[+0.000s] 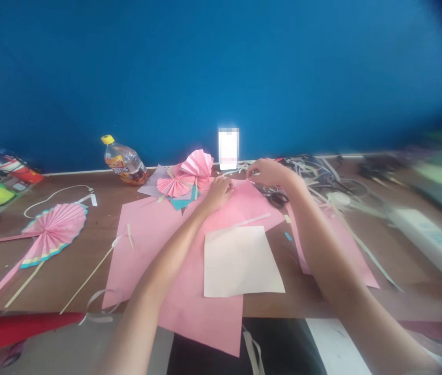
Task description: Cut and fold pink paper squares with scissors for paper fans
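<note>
The left hand lies half-curled on a big sheet of pink craft paper flat on the wooden table, the right hand bunched at its far edge, grip unclear from here, and so light and floppy a sheet wants taking by two edges

From where I stand, the wall is a deep blue. A cream paper sheet lies on the pink paper sheet. Left of that pink sheet, a pink pleated paper fan shows radiating stripes and a teal-and-yellow edge.
</note>
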`<control>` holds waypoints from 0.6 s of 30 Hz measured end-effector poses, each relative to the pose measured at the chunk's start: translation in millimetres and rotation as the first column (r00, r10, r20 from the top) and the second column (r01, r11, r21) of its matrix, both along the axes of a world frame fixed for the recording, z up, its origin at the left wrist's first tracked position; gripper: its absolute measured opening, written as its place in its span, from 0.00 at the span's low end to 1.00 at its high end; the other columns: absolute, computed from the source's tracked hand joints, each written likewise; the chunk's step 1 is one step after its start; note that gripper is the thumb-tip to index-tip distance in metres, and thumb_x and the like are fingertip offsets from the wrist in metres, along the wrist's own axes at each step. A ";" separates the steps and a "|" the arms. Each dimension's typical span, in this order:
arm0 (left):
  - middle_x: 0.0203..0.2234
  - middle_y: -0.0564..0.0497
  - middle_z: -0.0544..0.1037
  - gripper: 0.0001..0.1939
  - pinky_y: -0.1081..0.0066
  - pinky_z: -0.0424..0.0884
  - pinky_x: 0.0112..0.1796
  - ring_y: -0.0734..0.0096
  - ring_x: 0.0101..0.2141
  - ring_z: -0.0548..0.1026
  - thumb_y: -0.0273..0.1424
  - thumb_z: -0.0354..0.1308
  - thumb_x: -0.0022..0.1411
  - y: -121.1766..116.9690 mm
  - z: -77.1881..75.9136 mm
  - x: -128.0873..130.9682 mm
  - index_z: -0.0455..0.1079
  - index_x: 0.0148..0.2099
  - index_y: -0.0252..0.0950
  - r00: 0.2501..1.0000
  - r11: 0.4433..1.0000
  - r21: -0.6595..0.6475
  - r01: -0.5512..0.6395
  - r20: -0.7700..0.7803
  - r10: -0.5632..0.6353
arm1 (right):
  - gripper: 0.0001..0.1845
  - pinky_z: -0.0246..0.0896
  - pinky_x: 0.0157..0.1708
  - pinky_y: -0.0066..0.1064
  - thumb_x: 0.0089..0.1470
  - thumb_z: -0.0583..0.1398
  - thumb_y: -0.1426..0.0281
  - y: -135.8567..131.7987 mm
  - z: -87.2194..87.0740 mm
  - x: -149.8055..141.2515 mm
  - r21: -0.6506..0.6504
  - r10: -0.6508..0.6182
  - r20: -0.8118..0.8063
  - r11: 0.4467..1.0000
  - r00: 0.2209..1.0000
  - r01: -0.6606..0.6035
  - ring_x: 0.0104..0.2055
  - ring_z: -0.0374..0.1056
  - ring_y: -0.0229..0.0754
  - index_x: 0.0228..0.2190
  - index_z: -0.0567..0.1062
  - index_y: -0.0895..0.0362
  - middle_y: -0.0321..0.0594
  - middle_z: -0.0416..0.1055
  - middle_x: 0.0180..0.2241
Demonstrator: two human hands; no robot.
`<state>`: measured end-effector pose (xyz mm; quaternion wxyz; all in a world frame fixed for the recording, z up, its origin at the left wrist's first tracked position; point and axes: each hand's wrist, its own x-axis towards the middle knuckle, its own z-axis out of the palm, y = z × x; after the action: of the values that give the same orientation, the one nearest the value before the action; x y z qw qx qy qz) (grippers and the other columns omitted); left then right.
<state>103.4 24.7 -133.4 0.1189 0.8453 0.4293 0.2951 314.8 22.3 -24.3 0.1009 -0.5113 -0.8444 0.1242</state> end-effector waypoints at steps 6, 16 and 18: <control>0.42 0.47 0.74 0.13 0.66 0.64 0.44 0.65 0.42 0.71 0.36 0.49 0.66 -9.0 36.4 10.7 0.67 0.48 0.36 0.943 0.964 -0.157 0.212 0.292 -0.160 | 0.12 0.50 0.27 0.28 0.49 0.56 0.68 -9.7 12.5 -6.2 0.010 0.109 -0.159 0.994 0.981 -0.108 0.24 0.59 0.35 0.31 0.80 0.55 0.35 0.71 0.25; 0.22 0.55 0.65 0.09 0.72 0.55 0.29 0.75 0.27 0.62 0.31 0.51 0.60 -19.3 65.5 9.9 0.66 0.28 0.34 0.887 0.982 -0.149 0.118 0.460 -0.037 | 0.11 0.43 0.25 0.30 0.48 0.57 0.68 -24.3 25.9 -16.3 0.115 0.130 -0.243 0.988 0.961 -0.105 0.22 0.52 0.34 0.29 0.79 0.56 0.34 0.63 0.19; 0.21 0.55 0.64 0.09 0.72 0.56 0.30 0.75 0.27 0.62 0.29 0.52 0.58 -16.3 69.3 6.1 0.65 0.25 0.34 0.850 0.975 -0.170 0.144 0.526 -0.034 | 0.11 0.42 0.25 0.29 0.48 0.57 0.68 -25.1 23.7 -20.5 0.159 0.151 -0.304 0.981 0.941 -0.106 0.22 0.50 0.33 0.28 0.79 0.57 0.33 0.61 0.17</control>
<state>109.5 8.4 -64.1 0.3294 0.7365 0.3693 0.4611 294.3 -2.7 -0.6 0.2615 -0.4202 -0.8558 0.1506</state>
